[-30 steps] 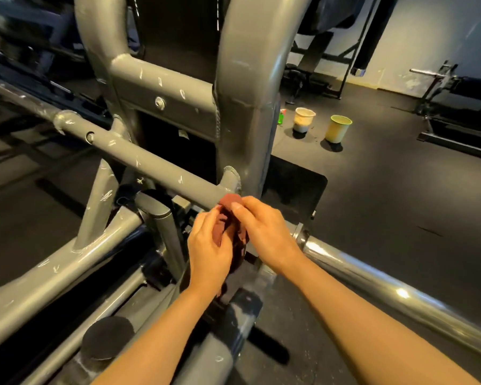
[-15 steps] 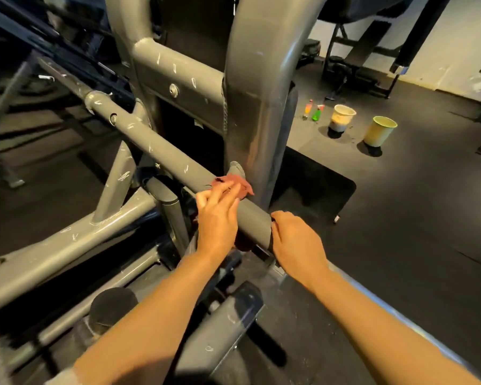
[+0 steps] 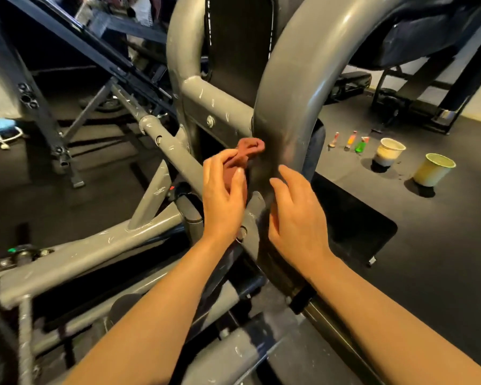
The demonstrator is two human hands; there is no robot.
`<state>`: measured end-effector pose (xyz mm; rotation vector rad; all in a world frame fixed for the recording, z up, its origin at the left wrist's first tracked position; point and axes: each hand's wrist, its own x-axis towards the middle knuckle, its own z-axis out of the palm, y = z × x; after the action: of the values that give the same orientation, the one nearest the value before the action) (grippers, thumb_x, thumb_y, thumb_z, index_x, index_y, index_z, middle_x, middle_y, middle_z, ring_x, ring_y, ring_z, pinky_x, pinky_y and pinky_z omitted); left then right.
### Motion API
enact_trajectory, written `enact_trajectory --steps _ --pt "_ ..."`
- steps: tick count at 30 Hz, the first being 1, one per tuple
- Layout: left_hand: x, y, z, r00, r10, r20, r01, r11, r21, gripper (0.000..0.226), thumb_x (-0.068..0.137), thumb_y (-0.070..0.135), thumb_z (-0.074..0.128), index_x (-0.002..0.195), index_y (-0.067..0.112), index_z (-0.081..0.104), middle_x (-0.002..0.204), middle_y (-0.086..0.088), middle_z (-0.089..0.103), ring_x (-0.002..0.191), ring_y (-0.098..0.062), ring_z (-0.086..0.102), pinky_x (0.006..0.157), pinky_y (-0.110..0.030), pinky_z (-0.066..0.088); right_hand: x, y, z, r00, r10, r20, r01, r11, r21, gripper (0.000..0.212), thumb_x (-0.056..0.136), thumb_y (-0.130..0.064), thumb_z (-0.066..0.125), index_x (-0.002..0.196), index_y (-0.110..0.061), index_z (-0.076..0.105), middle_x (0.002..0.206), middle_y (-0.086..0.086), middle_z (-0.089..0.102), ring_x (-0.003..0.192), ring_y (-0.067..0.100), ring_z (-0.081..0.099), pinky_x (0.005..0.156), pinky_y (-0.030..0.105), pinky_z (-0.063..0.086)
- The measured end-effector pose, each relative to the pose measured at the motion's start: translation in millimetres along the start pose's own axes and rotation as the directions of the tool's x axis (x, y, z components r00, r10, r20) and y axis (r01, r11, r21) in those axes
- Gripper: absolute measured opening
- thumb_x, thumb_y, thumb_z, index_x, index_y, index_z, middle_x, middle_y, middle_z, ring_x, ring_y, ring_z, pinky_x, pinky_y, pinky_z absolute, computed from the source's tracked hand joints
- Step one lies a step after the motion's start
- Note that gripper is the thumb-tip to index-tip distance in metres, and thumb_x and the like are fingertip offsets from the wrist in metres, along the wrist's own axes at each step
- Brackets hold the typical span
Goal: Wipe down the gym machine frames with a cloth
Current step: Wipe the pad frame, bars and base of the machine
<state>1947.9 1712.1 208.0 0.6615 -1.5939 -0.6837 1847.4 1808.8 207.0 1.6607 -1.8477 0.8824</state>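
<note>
Both forearms reach forward; left hand [image 3: 224, 195] fingers curl round bunched red cloth [image 3: 240, 157] against grey frame upright [image 3: 286, 107]; right hand [image 3: 297, 215] fingers loosely spread, touching it.

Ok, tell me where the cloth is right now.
In the head view, the reddish cloth sits mid-frame, gripped by the left hand against the left side of the thick curved grey frame tube.

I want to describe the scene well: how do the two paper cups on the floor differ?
The white cup stands nearer the small bottles; the yellow-green cup stands farther right, nearer the camera. The white cup shows a brownish band and a dark base; the yellow-green cup is one colour outside. Both stand upright and open on the dark floor.
</note>
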Motion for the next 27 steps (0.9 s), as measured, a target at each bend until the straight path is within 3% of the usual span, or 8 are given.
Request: enact_trajectory --steps 3,6,8,11,15,19,22,27 --pt "22 -2 30 0.997 0.066 0.031 -0.065 0.997 -0.038 0.029 0.086 -0.002 0.059 0.115 0.004 0.058 0.115 -0.009 0.049 0.107 0.008 0.045 0.096 -0.016 0.04 35 13 2 0.981 -0.184 -0.065 0.173 0.974 -0.145 0.044 0.101 -0.018 0.039 0.136 0.008 0.046 0.143 0.026 0.045 0.137 0.036 0.038 0.116 0.046 0.031" --pt "15 -37 38 0.995 -0.068 0.07 0.071 0.996 -0.052 0.023 0.084 -0.001 0.062 0.104 0.009 0.059 0.106 -0.003 0.048 0.095 0.007 0.049 0.088 -0.018 0.044 48 28 8 0.964 -0.253 0.085 0.267 0.908 -0.322 0.052 0.103 -0.021 0.015 0.145 0.004 0.034 0.153 0.023 0.033 0.146 0.032 0.02 0.121 0.048 0.017" --pt "7 -55 30 0.971 -0.158 0.179 0.163 0.987 -0.012 0.019 0.085 0.002 0.065 0.098 0.014 0.059 0.102 -0.001 0.051 0.09 0.005 0.051 0.086 -0.023 0.045 49 36 12 0.957 -0.269 0.108 0.289 0.871 -0.398 0.051 0.099 -0.014 0.028 0.147 0.003 0.032 0.156 0.021 0.026 0.148 0.029 0.011 0.123 0.045 0.009" --pt "25 -44 23 0.99 -0.041 0.138 0.054 0.995 -0.088 0.015 0.087 0.002 0.063 0.1 0.011 0.061 0.103 -0.001 0.052 0.093 0.001 0.052 0.086 -0.011 0.041 50 40 13 0.949 -0.308 0.063 0.304 0.845 -0.441 0.06 0.089 -0.011 0.05 0.146 0.003 0.035 0.155 0.019 0.025 0.147 0.029 0.014 0.123 0.043 0.01" --pt "44 -18 37 0.994 0.083 0.064 -0.07 0.981 -0.183 0.014 0.087 -0.002 0.061 0.1 0.005 0.061 0.105 -0.006 0.052 0.094 -0.006 0.054 0.087 -0.01 0.041 51 38 11 0.948 -0.313 0.06 0.304 0.83 -0.469 0.064 0.091 -0.012 0.055 0.148 -0.002 0.028 0.155 0.017 0.024 0.148 0.029 0.016 0.123 0.042 0.009" --pt "11 -51 30 0.954 0.003 0.3 0.044 0.988 -0.149 0.025 0.086 -0.005 0.06 0.097 0.017 0.057 0.1 0.006 0.046 0.09 0.003 0.052 0.082 -0.006 0.04 52 37 9 0.948 -0.299 0.111 0.309 0.775 -0.551 0.066 0.092 -0.012 0.057 0.149 -0.002 0.025 0.156 0.017 0.022 0.148 0.03 0.013 0.123 0.043 0.008" --pt "12 -63 20 0.896 0.002 0.445 0.034 0.997 -0.073 0.028 0.088 0.001 0.059 0.1 0.026 0.055 0.098 0.009 0.045 0.088 0.005 0.053 0.081 -0.016 0.046 50 28 6 0.956 -0.271 0.114 0.287 0.77 -0.57 0.063 0.092 -0.013 0.054 0.147 0.0 0.028 0.155 0.018 0.024 0.147 0.033 0.017 0.122 0.046 0.013" --pt "44 -29 24 0.957 0.191 0.22 -0.145 0.967 -0.212 0.023 0.085 -0.008 0.056 0.103 0.005 0.06 0.108 -0.002 0.049 0.092 0.011 0.049 0.083 -0.006 0.042 55 9 4 0.976 -0.204 0.081 0.212 0.785 -0.582 0.052 0.093 -0.017 0.045 0.141 0.002 0.042 0.149 0.02 0.04 0.143 0.034 0.03 0.119 0.05 0.021"
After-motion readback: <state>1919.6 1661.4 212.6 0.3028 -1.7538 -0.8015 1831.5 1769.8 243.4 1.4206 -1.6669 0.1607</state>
